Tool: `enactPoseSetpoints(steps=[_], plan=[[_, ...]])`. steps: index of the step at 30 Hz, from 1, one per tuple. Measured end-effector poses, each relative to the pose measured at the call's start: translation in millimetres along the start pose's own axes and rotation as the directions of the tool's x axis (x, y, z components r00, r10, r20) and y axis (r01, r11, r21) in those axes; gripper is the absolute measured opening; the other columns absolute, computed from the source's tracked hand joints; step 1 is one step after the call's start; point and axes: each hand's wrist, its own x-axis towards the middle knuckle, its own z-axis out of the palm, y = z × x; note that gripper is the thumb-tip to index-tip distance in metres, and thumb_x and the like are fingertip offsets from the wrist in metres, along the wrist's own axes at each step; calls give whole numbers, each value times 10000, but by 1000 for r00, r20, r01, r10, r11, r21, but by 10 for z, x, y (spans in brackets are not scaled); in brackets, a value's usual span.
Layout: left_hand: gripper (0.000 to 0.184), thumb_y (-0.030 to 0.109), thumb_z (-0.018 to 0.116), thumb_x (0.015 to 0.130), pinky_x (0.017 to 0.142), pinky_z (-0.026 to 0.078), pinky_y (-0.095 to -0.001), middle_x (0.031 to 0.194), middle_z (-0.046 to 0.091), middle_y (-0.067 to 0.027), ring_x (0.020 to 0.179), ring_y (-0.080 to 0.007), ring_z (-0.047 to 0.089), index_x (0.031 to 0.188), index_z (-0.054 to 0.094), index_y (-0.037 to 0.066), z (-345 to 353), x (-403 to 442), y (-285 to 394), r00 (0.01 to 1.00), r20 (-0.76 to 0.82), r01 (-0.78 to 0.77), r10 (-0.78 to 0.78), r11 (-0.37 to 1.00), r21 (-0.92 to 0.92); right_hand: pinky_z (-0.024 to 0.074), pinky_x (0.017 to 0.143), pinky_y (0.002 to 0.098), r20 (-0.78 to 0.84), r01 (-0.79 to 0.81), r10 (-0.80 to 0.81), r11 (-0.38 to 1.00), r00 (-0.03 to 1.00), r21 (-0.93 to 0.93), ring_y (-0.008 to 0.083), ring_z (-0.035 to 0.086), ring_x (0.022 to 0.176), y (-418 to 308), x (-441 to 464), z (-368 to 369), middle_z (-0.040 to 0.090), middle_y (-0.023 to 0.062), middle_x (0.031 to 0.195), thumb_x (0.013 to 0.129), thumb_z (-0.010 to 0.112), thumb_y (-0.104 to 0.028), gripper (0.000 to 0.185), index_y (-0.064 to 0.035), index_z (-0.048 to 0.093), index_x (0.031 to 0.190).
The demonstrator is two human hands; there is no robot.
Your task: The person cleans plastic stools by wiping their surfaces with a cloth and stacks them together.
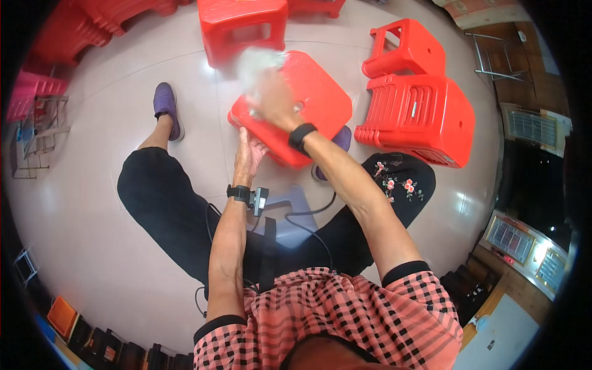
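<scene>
A red plastic stool (320, 92) stands between my feet with its square seat up. My left hand (248, 153) is at the near left side of the stool, fingers against its edge. Above the seat's left part, my right hand (271, 98) is smeared by motion, with its fingers round a pale whitish cloth (256, 66). The cloth is blurred too and lies over the seat's far left edge. A round hole in the seat shows just beside my right hand.
Another red stool (242, 24) stands right behind. To the right are a stack of red stools (419, 117) lying on its side and a single stool (410, 49). A grey-blue stool (287, 213) is between my legs. A black cable hangs near my arms.
</scene>
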Motion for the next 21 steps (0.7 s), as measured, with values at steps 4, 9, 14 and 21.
enactPoseSetpoints(steps=[4, 9, 14, 21], plan=[[695, 623, 305, 939, 1035, 385, -447, 1352, 444, -146, 1246, -280, 450, 1379, 360, 88, 77, -90, 83, 993, -98, -72, 59, 988, -140, 465, 804, 444, 175, 219, -245, 963, 954, 156, 326, 521, 962, -227, -582, -205, 521, 121, 1077, 631, 745, -228, 502, -88, 574, 1081], [633, 573, 269, 961, 1055, 381, -449, 1385, 429, -87, 1276, -249, 427, 1372, 367, 102, 160, -101, 129, 982, -63, -188, 178, 954, -233, 458, 787, 418, 357, 263, -334, 936, 872, 235, 308, 525, 937, -72, -758, -456, 525, 105, 1097, 643, 719, -191, 470, -106, 584, 1084], [554, 530, 488, 919, 936, 449, -498, 1159, 554, -150, 1108, -302, 538, 1216, 494, 63, -10, -23, 19, 994, -9, -108, 108, 992, -62, 478, 830, 426, 42, 327, -332, 941, 942, 84, 318, 528, 959, 200, -48, -91, 539, 106, 1071, 656, 738, -214, 372, -109, 636, 997], [543, 391, 647, 874, 836, 487, -477, 1176, 549, -158, 1089, -298, 547, 1235, 481, 21, 93, -42, 59, 993, -10, -119, 119, 992, -41, 411, 920, 503, -29, -106, 102, 961, 994, -256, 326, 479, 1085, 1024, 438, -385, 538, 77, 1171, 768, 651, -303, 371, -188, 622, 1120]])
